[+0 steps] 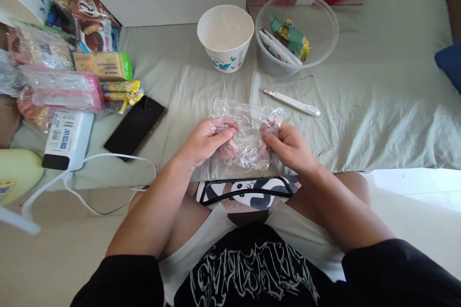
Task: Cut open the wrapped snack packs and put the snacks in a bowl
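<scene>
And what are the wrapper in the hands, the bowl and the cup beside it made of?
The wrapper looks like thin, glossy clear plastic: it crinkles and glints. The bowl is probably smooth, clear plastic, since its contents show through; glass can't be ruled out. The cup seems to be coated paper, white with blue print, though it could be plastic.

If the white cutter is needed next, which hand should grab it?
Probably the right hand: the white cutter lies just beyond it, while the left hand is farther off. Both hold clear plastic packaging, so the right would first let go.
</scene>
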`<state>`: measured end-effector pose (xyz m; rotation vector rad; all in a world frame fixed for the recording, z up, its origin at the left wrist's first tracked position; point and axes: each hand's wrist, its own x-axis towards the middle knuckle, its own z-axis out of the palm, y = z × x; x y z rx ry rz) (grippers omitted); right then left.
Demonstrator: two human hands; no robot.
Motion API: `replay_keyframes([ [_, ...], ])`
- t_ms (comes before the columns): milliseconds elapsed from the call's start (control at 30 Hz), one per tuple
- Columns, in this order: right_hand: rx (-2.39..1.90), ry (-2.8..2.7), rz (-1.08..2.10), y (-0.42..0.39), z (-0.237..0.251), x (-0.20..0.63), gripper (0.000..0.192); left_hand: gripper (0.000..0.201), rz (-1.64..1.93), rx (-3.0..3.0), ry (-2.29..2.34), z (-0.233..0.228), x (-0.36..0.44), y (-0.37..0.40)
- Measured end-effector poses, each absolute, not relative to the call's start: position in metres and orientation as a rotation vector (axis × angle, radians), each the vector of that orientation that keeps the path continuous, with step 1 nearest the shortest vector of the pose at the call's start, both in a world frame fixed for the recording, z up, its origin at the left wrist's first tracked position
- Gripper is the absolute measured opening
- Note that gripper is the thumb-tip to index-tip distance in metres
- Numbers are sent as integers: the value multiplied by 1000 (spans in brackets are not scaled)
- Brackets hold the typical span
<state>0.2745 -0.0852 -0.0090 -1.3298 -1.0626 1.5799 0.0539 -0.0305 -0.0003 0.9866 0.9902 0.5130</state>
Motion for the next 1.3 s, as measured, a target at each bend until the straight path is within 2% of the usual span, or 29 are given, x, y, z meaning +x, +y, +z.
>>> replay_keyframes([
  [100,-1224,-977,1602,-84,-8,276,35,39,561,964,951,2,51,-29],
  [233,-1161,-889,1505,-83,-7,278,23,30,676,978,834,4,48,-23],
  [367,-1263,-1100,1366,-84,-7,284,44,46,653,1139,826,1,46,-19],
  [433,-1346,-1212,1293,-84,-7,286,47,32,629,1267,907,-2,46,-20],
  [500,-1430,-1240,1250,-84,-8,285,36,15,618,1364,978,-5,46,-21],
  [567,-1456,-1156,1266,-82,-9,283,30,20,640,1376,1020,-9,47,-22],
  [667,-1376,-980,1313,-79,-12,279,48,26,806,1364,1098,-15,49,-19],
  [800,-1497,-1033,1052,-79,-13,277,19,21,1184,1435,1301,-19,56,-20],
  [867,-1525,-1165,799,-82,-12,274,16,15,1156,1489,1264,-19,62,-28],
  [900,-1495,-1245,692,-85,-11,273,15,17,1079,1511,1192,-19,65,-33],
  [967,-1372,-1418,610,-90,-9,268,14,36,945,1514,1028,-19,72,-42],
  [1000,-1298,-1496,649,-93,-9,266,14,46,904,1498,956,-20,74,-46],
  [1067,-1148,-1582,838,-97,-9,263,13,53,809,1477,827,-22,78,-50],
  [1200,-1087,-1492,1170,-100,-12,261,18,47,632,1439,733,-20,76,-48],
  [1300,-1275,-1327,1118,-97,-16,262,23,50,635,1402,770,-15,74,-44],
])
